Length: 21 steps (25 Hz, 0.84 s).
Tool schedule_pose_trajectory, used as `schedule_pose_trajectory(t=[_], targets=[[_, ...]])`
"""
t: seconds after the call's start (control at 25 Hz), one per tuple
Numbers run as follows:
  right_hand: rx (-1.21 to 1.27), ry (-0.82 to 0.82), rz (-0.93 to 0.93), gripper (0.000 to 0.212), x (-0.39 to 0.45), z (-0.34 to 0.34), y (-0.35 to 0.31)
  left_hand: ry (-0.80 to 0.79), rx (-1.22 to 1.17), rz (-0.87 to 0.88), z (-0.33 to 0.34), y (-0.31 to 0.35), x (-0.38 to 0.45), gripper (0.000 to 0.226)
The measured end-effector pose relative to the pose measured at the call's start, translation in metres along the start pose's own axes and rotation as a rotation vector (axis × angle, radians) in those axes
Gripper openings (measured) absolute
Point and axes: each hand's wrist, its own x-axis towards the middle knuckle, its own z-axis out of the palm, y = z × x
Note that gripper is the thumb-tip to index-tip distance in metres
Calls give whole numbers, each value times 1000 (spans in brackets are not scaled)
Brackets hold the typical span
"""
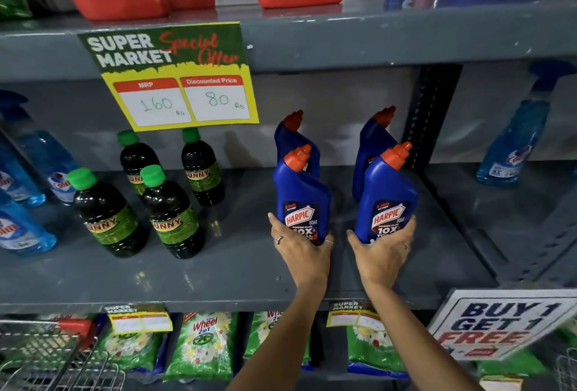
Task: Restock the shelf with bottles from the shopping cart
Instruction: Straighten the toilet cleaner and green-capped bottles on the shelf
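A: Each blue plastic bottle with an angled orange cap (301, 194) stands on the grey metal shelf (237, 269), left hand (301, 248) and right hand (382, 250) clamped round the base.

B: Likely full, heavy, smooth-sided; the low grip suits.

Both arms reach forward; left hand (301, 245) and right hand (382, 248) each curl in a grasp, thumbs inward

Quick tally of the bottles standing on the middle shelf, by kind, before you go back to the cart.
Blue Harpic toilet-cleaner bottles with orange-red caps: 4, the front two held by the left hand and right hand
Dark Sunny bottles with green caps: 4
Light-blue Colin spray bottles: 4 visible, some cut off at the frame edge
Total: 12
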Motion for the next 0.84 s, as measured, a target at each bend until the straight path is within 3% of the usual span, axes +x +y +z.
schedule_pose_trajectory(t=[0.16, 0.32, 0.48, 0.84], targets=[[-17, 105, -136, 105, -9, -3, -3, -71, -50, 103, -18, -8, -5, 123], [66, 117, -482, 60, -35, 7, -16, 71, -57, 366, -81, -34, 13, 86], [214, -57, -750, 33, -82, 43, -64, 360, -18, 372, -166, -59, 65, 65], [343, -571, -886, 21, -223, 161, -175, 642, 97, 189, -357, -113, 173, 58]])
